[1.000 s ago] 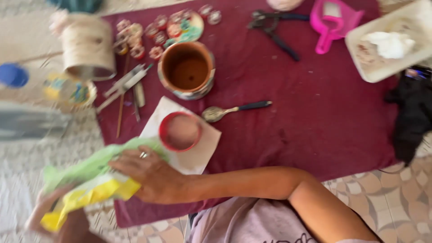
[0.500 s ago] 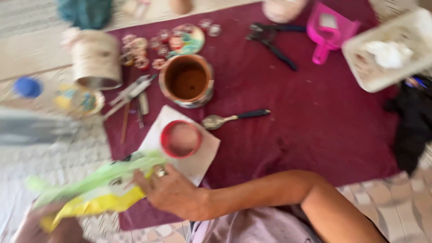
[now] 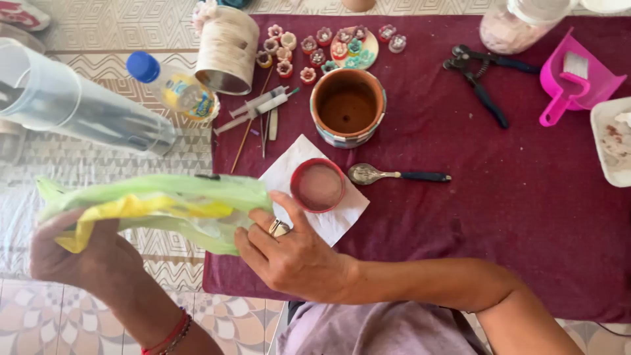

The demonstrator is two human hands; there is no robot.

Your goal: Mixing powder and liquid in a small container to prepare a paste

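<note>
Head view, left to right. The left hand (image 3: 85,256) grips one end of a soft plastic bag (image 3: 158,207) — pale green with a yellow fold — fingers closed around it from below; the right hand (image 3: 296,256), wearing a ring, pinches the opposite end between thumb and curled fingers. The bag is held in the air at the near-left corner of the maroon cloth (image 3: 499,217), over the patterned floor. It looks light, limp and somewhat slippery; it would likely sag if held at one point, so the two ends are the sensible places to hold it. Its contents cannot be made out.

Above the bag lies a clear plastic cylinder (image 3: 79,105), then a small bottle with a blue cap (image 3: 167,82) and a pale tin on its side (image 3: 227,49). On the cloth: syringes (image 3: 259,106), a white napkin (image 3: 328,217) bearing a red-rimmed dish (image 3: 318,185) of pinkish paste, a spoon (image 3: 394,175) just beside it, and a terracotta pot (image 3: 348,106) — brown inside, apparently empty. Farther right: pliers (image 3: 483,82), a pink dustpan with brush (image 3: 575,79), a white tray (image 3: 608,141).
</note>
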